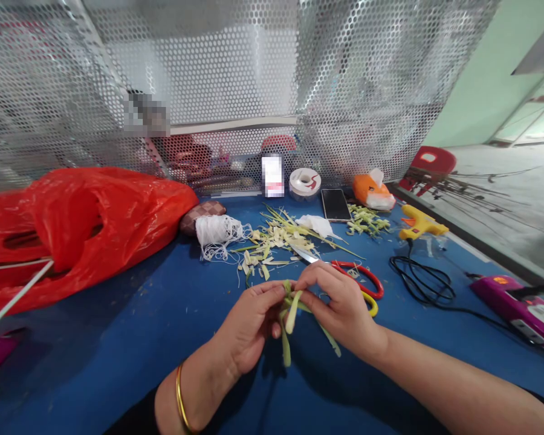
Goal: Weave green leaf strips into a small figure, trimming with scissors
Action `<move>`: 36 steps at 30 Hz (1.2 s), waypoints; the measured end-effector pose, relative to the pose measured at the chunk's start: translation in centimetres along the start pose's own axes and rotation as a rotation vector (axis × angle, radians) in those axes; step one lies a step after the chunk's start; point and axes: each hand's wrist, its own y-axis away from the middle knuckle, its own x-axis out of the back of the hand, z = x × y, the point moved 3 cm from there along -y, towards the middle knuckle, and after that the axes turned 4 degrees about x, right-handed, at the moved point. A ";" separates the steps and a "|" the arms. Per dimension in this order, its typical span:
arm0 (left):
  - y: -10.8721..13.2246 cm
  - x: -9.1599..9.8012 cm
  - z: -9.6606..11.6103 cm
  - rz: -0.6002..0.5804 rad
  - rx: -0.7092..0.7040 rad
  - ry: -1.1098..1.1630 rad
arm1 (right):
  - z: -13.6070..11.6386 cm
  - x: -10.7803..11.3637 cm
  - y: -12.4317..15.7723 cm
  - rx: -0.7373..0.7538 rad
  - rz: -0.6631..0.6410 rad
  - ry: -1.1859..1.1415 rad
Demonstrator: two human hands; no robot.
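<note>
Between my two hands are pale green leaf strips (292, 314), gathered in a small knot with several ends hanging down. My left hand (254, 323), a gold bangle at its wrist, pinches the knot between thumb and fingers. From the right, my right hand (340, 305) grips the strips with thumb and forefinger. Just behind it lie scissors (362, 279) with red and yellow handles, partly hidden by that hand. Cut leaf scraps (276, 237) are spread on the blue table (131, 356) beyond my hands.
Left are a red plastic bag (113, 223) and white string (220, 232). Along the back stand a tape roll (305, 183), a phone (336, 205) and a tissue pack (372, 191). A yellow glue gun (419, 222) and its cord lie right, near a purple power strip (521, 308).
</note>
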 end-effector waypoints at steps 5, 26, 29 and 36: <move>-0.4 0.4 -0.2 -0.012 0.016 0.041 | 0.1 -0.2 0.1 -0.010 -0.018 -0.014; -0.2 0.0 0.2 0.017 0.035 -0.089 | 1.0 1.0 -0.7 -0.479 0.301 -0.708; -0.1 0.1 0.3 0.016 0.047 -0.066 | 0.9 1.3 -0.6 -0.439 0.300 -0.551; -0.2 0.5 0.4 0.035 0.072 0.031 | -0.2 1.6 -0.6 -0.246 0.051 -0.163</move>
